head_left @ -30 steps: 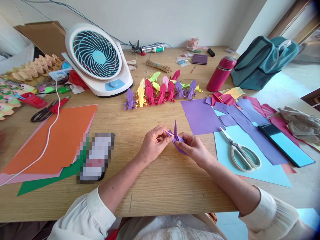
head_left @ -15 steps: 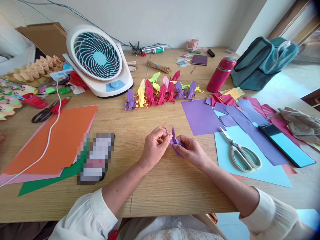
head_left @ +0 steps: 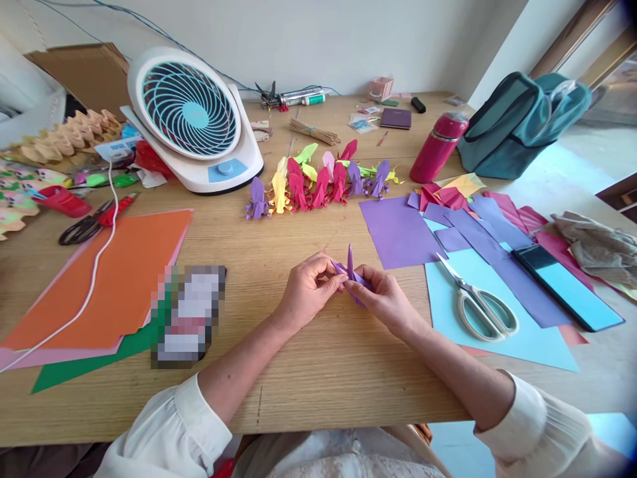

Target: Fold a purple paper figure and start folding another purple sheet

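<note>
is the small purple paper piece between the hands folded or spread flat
Folded: the small purple paper piece shows narrow pointed flaps, one sticking up.

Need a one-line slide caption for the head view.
Left hand and right hand hold a folded purple paper over a wooden table, white-handled scissors at right, paper figures beyond.

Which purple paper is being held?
The folded piece with a slim upright spike, gripped by left hand and right hand; the purple sheets and purple figures are untouched.
</note>
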A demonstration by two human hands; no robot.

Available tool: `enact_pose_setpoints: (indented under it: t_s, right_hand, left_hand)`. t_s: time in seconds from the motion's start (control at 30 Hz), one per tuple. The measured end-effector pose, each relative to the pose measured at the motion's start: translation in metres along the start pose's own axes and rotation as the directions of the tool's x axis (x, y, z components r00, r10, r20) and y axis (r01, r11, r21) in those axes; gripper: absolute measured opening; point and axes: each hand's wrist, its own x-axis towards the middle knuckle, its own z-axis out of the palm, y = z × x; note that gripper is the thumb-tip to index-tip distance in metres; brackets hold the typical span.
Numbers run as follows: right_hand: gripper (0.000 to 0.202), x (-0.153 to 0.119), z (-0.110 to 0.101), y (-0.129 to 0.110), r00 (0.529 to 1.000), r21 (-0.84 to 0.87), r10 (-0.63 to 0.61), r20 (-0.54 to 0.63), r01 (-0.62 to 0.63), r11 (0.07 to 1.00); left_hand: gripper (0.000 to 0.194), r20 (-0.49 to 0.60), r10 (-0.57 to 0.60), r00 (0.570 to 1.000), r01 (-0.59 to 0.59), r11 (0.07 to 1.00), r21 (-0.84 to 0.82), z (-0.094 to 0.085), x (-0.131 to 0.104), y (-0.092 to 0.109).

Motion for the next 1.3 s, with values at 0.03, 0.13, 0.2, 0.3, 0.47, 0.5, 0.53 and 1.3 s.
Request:
enact_pose_setpoints:
  t_s: [0.03,0.13,0.2,0.3,0.47,0.5,0.53,1.3]
  right_hand:
    - [0.041,0.000,0.001,0.000,1.000,-0.008,-0.006,-0.001,0.006,1.000]
    - [0.040,-0.001,0.002,-0.002,1.000,-0.025,-0.025,-0.007,0.025,0.999]
    - [0.039,-0.001,0.002,-0.003,1.000,-0.029,-0.027,-0.009,0.027,0.999]
    - [0.037,0.000,0.001,-0.003,1.000,-0.033,-0.012,-0.009,0.012,0.999]
    - [0.034,-0.001,-0.002,-0.002,1.000,-0.053,-0.007,-0.016,0.006,0.999]
    - [0.033,-0.001,-0.002,-0.002,1.000,-0.063,-0.012,-0.014,0.011,0.998]
    - [0.032,-0.001,-0.002,-0.002,1.000,-0.069,-0.014,-0.011,0.013,0.998]
    - [0.038,0.001,-0.003,-0.003,0.967,0.470,0.175,0.185,-0.243,0.848]
  left_hand:
    - [0.013,-0.022,0.035,0.999,-0.033,0.997,0.072,0.001,0.000,0.000]
    - [0.014,-0.069,0.134,0.989,-0.113,0.961,0.252,0.003,-0.002,-0.002]
    - [0.012,-0.057,0.147,0.988,-0.125,0.950,0.285,0.002,-0.001,-0.005]
    - [0.009,0.002,0.107,0.994,-0.105,0.970,0.220,-0.001,0.001,-0.006]
    - [0.007,0.085,0.081,0.993,-0.091,0.989,0.116,-0.008,0.004,-0.002]
    - [0.007,0.088,0.099,0.991,-0.111,0.983,0.145,-0.009,0.005,-0.002]
    - [0.008,0.086,0.120,0.989,-0.135,0.974,0.183,-0.009,0.005,-0.002]
    - [0.008,0.293,0.318,0.902,-0.367,0.921,0.129,-0.029,0.014,-0.009]
